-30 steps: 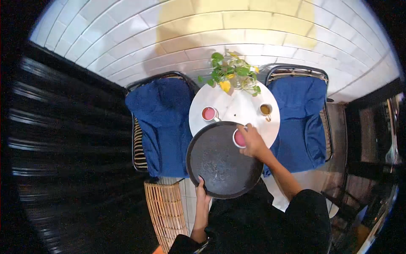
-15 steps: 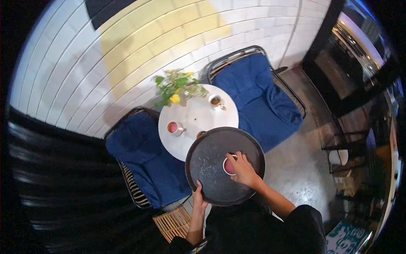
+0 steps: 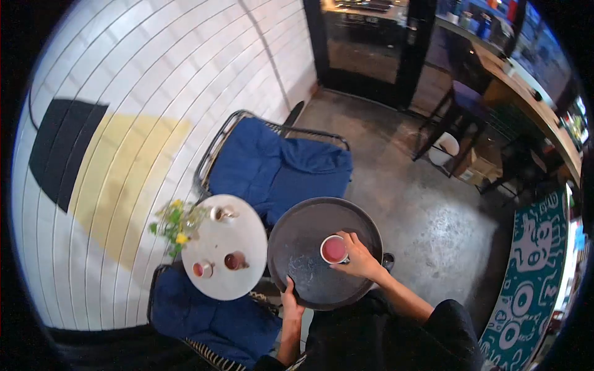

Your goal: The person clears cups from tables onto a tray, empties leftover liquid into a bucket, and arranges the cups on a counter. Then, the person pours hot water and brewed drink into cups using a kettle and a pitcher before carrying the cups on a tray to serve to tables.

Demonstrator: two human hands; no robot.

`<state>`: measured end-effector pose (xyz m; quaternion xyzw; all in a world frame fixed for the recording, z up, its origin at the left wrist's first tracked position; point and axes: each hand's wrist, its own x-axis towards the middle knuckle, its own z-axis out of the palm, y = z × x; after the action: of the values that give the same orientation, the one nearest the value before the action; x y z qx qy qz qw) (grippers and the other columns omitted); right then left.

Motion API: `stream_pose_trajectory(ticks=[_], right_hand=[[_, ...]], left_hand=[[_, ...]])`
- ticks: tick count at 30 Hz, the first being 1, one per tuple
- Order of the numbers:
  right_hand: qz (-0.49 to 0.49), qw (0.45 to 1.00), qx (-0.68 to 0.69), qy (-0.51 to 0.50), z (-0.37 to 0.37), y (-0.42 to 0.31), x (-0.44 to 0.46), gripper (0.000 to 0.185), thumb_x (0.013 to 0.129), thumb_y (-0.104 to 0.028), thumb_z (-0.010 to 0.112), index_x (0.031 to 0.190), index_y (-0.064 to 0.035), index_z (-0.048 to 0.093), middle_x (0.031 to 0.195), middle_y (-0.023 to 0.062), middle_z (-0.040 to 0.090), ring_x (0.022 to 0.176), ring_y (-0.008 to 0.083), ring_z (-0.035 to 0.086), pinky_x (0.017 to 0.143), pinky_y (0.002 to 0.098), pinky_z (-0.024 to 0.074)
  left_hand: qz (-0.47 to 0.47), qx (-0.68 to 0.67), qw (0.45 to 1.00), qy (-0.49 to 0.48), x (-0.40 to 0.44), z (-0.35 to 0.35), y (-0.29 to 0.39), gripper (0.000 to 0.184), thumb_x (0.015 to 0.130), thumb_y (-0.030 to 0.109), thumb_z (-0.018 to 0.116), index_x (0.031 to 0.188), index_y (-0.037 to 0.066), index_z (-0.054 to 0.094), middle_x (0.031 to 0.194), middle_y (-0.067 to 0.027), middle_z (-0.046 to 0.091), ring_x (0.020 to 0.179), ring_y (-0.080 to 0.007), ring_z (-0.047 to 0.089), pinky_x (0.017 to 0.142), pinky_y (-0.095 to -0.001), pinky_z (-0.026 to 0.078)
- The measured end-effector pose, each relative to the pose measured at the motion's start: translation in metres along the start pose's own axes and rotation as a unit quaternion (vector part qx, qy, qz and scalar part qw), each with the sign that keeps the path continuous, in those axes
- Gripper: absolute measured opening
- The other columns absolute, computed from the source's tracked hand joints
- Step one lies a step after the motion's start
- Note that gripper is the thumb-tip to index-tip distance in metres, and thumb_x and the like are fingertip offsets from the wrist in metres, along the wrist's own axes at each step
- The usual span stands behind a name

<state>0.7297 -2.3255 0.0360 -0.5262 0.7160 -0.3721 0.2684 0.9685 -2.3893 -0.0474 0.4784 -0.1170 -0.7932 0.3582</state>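
A round dark tray (image 3: 297, 233) is held level in front of my body. My left hand (image 3: 291, 302) grips its near left rim, thumb on top and the other fingers underneath, mostly hidden. On the tray's right half, my right hand (image 3: 361, 260) is closed around a white cup (image 3: 335, 250) of pinkish-red drink. Left of the tray stands a round white table (image 3: 224, 282). It bears a cup of pink drink (image 3: 202, 269), a brownish-red cup (image 3: 235, 261), a white cup (image 3: 223, 214) and yellow flowers with green leaves (image 3: 177, 224).
Two chairs with blue cushions flank the table, a far one (image 3: 278, 167) and a near one (image 3: 204, 315). A white brick wall (image 3: 179, 80) runs along the left. A glass door (image 3: 365, 49), a stool (image 3: 461, 108), a cardboard box (image 3: 481, 166) and a teal patterned panel (image 3: 526, 272) stand beyond.
My view has turned to the right, so the table now lies farther left. The brownish-red cup, mostly hidden behind the tray before, shows fully. Both hands keep their holds.
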Motion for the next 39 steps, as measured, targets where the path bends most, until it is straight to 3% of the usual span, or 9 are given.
stream_pose_trajectory(ticks=[6, 12, 16, 17, 20, 26, 30, 33, 39], right_hand=[[0.143, 0.979, 0.123, 0.08, -0.071, 0.08, -0.051, 0.054, 0.079, -0.025, 0.072, 0.114, 0.0014, 0.039, 0.1, 0.0209, 0.051, 0.093, 0.0314, 0.056, 0.078, 0.0393, 0.0466], [0.163, 0.966, 0.155, 0.129, -0.152, 0.131, -0.087, 0.026, 0.091, -0.023, 0.056, 0.094, 0.0022, 0.05, 0.089, 0.0185, 0.052, 0.08, 0.0259, 0.052, 0.072, 0.0357, 0.0445], [0.23, 0.956, 0.139, 0.116, -0.204, 0.159, -0.113, 0.033, 0.096, -0.03, 0.046, 0.097, 0.002, 0.053, 0.084, 0.0163, 0.051, 0.075, 0.0213, 0.051, 0.068, 0.0348, 0.0437], [0.265, 0.939, 0.192, 0.102, -0.217, 0.163, -0.121, 0.036, 0.098, -0.035, 0.04, 0.098, -0.0009, 0.053, 0.088, 0.0081, 0.046, 0.072, 0.0134, 0.054, 0.064, 0.0286, 0.0485], [0.301, 0.877, 0.366, 0.076, -0.255, 0.171, -0.133, 0.034, 0.099, -0.033, 0.041, 0.099, -0.0023, 0.055, 0.08, 0.0052, 0.05, 0.067, 0.0123, 0.053, 0.061, 0.0262, 0.0474], [0.277, 0.807, 0.452, 0.259, -0.277, 0.218, -0.146, 0.035, 0.098, -0.035, 0.041, 0.087, -0.0033, 0.053, 0.069, 0.0029, 0.052, 0.062, 0.011, 0.054, 0.056, 0.0255, 0.046], [0.279, 0.794, 0.441, 0.313, -0.3, 0.252, -0.146, 0.035, 0.099, -0.033, 0.038, 0.084, -0.0041, 0.051, 0.069, 0.0029, 0.052, 0.06, 0.0108, 0.052, 0.054, 0.0255, 0.0442], [0.313, 0.762, 0.44, 0.357, -0.327, 0.278, -0.133, 0.028, 0.1, -0.026, 0.037, 0.081, -0.0064, 0.046, 0.071, 0.001, 0.046, 0.061, 0.0112, 0.05, 0.055, 0.0256, 0.0436], [0.329, 0.742, 0.439, 0.385, -0.391, 0.313, -0.104, 0.028, 0.1, -0.025, 0.035, 0.079, -0.0078, 0.041, 0.068, -0.0015, 0.037, 0.057, 0.0104, 0.042, 0.052, 0.0256, 0.0392]], left_hand=[[-0.051, 0.085, 0.995, 0.016, 0.006, 0.086, -0.061, 0.054, 0.09, 0.031, 0.06, 0.132, 0.004, 0.04, 0.125, -0.011, 0.052, 0.111, -0.0286, 0.051, 0.092, -0.0468, 0.043], [-0.076, 0.096, 0.99, -0.072, 0.01, 0.166, -0.134, 0.048, 0.091, 0.032, 0.058, 0.127, 0.002, 0.046, 0.122, -0.0113, 0.054, 0.109, -0.0284, 0.053, 0.093, -0.0445, 0.042], [-0.077, 0.123, 0.977, -0.154, 0.023, 0.215, -0.181, 0.047, 0.09, 0.032, 0.058, 0.125, 0.003, 0.047, 0.122, -0.0114, 0.054, 0.109, -0.0284, 0.054, 0.092, -0.0448, 0.044], [-0.102, 0.127, 0.977, -0.14, 0.026, 0.229, -0.191, 0.047, 0.09, 0.032, 0.058, 0.125, 0.003, 0.047, 0.121, -0.0116, 0.055, 0.108, -0.0286, 0.054, 0.092, -0.0447, 0.045], [-0.132, 0.185, 0.968, -0.108, 0.022, 0.285, -0.205, 0.048, 0.09, 0.031, 0.059, 0.125, 0.003, 0.046, 0.12, -0.012, 0.055, 0.107, -0.0289, 0.055, 0.091, -0.0445, 0.047], [-0.159, 0.263, 0.934, -0.181, 0.052, 0.346, -0.257, 0.059, 0.085, 0.037, 0.065, 0.128, 0.002, 0.045, 0.127, -0.0115, 0.052, 0.111, -0.0297, 0.054, 0.094, -0.0451, 0.044], [-0.246, 0.31, 0.901, -0.177, 0.07, 0.404, -0.289, 0.055, 0.086, 0.035, 0.064, 0.127, 0.003, 0.046, 0.124, -0.0112, 0.053, 0.108, -0.0272, 0.055, 0.091, -0.0419, 0.048], [-0.178, 0.357, 0.894, -0.203, 0.103, 0.438, -0.324, 0.06, 0.085, 0.038, 0.065, 0.129, 0.003, 0.045, 0.127, -0.0114, 0.051, 0.11, -0.0262, 0.054, 0.092, -0.0415, 0.047], [-0.237, 0.392, 0.875, -0.158, 0.106, 0.538, -0.337, 0.062, 0.083, 0.04, 0.066, 0.128, 0.003, 0.045, 0.127, -0.012, 0.051, 0.11, -0.027, 0.053, 0.092, -0.0445, 0.046]])
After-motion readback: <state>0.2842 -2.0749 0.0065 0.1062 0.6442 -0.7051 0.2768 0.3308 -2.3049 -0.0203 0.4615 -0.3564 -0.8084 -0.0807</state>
